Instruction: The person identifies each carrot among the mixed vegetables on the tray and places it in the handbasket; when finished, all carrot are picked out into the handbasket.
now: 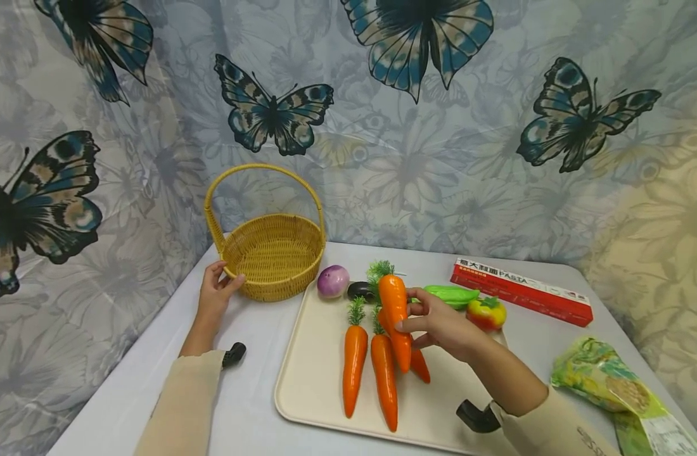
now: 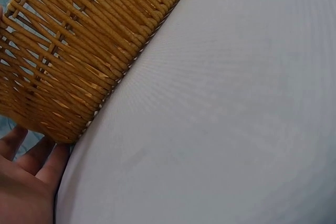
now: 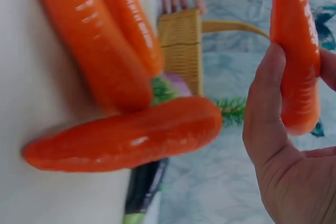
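Observation:
Over the tray my right hand pinches an orange toy carrot between thumb and fingers, its thick end up and its tip down. Below it on the beige tray lie a left carrot, a middle carrot and a third carrot, partly hidden by the held one. At the left, my left hand holds the near left side of a yellow wicker basket, thumb by the rim. In the left wrist view, its fingers touch the basket's woven wall.
At the tray's back are a purple onion, a dark eggplant, a green cucumber-like vegetable and a red-yellow pepper. A red pasta box and a green bag lie to the right. Butterfly-patterned cloth hangs behind.

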A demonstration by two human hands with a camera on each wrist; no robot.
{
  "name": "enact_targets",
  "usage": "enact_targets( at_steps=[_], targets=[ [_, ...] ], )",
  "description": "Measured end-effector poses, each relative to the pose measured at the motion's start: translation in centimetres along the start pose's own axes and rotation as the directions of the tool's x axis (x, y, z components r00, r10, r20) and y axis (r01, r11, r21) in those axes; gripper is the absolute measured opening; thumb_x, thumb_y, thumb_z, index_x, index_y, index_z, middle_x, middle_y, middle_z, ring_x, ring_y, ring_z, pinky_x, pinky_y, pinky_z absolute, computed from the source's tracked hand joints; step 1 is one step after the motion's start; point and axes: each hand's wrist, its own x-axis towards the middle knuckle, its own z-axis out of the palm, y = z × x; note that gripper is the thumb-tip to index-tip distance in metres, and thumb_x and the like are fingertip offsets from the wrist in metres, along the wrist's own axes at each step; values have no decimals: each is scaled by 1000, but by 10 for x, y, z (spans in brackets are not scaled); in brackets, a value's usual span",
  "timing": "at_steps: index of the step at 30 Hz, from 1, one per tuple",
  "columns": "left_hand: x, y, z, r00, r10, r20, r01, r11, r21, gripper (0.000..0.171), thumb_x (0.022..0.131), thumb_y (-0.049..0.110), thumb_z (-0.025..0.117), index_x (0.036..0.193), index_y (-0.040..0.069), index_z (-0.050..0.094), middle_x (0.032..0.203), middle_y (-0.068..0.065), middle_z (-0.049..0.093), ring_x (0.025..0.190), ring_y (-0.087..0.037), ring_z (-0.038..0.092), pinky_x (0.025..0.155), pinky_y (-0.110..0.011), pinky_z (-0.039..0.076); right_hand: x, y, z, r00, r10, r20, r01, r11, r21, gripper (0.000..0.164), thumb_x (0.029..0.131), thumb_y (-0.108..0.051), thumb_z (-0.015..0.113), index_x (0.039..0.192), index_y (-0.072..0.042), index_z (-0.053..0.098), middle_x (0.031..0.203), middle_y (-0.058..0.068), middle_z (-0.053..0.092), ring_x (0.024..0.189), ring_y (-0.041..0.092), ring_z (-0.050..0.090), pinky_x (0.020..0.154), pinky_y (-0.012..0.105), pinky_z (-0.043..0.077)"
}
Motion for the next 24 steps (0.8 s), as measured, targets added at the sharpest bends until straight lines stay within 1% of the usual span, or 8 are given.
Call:
enact_targets(
  at_steps=[2,4,6,8,11,15,20,24],
  targets=[
    [-1,0,1,1000,8,2,-8,1000,1,71,91,18,71,144,3,25,159,-10,18,141,-32,27,107,-31,36,-4,-6,0,998,-45,38,44,999,27,72,88,-8,69,142,1,24,126,23,54,102,34,63,78,49,56],
    [-1,0,1,1000,13,0,-13,1000,7,71,91,19,71,144,3,26,158,-10,19,141,-32,27,107,-32,36,-7,-13,-1,993,-99,62,97,995,38,69,88,-7,68,141,2,25,127,23,54,103,35,63,78,50,56],
    [-1,0,1,1000,18,1,-18,1000,8,71,92,19,71,144,3,25,158,-10,18,141,-33,26,109,-34,35,-8,-20,-2,986,-151,76,148,988,40,68,88,-5,67,141,2,26,124,23,56,101,36,64,78,51,56],
    [-1,-1,1,1000,15,-4,-15,1000,12,71,92,19,71,144,4,26,159,-10,18,141,-32,26,110,-36,33,-5,-24,-1,982,-170,83,168,985,32,66,87,-4,67,140,2,28,121,22,57,98,35,65,78,51,56],
    [0,0,-1,1000,7,-18,-7,1000,8,70,92,19,71,144,4,26,159,-9,18,141,-31,27,111,-38,32,12,-28,3,986,-141,91,140,990,14,65,87,-4,68,140,0,31,118,20,59,97,33,65,78,50,56],
    [0,1,-2,1000,3,-28,-3,1000,-8,70,91,18,71,144,4,26,159,-8,18,141,-31,26,111,-40,31,43,-30,12,993,-75,91,76,997,2,62,88,-6,69,138,-1,33,116,22,60,97,32,63,79,50,56],
    [1,-1,-2,1000,2,-22,-2,1000,-13,72,90,19,73,143,4,27,158,-9,19,141,-31,27,112,-42,30,79,-34,23,993,-50,103,49,999,9,58,89,-5,68,137,-2,36,109,20,58,97,33,63,79,52,55],
    [1,-2,0,1000,-11,-25,11,1000,1,71,90,20,72,144,5,28,159,-8,18,141,-31,27,111,-42,30,106,-39,33,995,-24,100,23,1000,8,58,88,-6,69,137,-6,38,108,19,55,97,33,63,80,50,55]
  ],
)
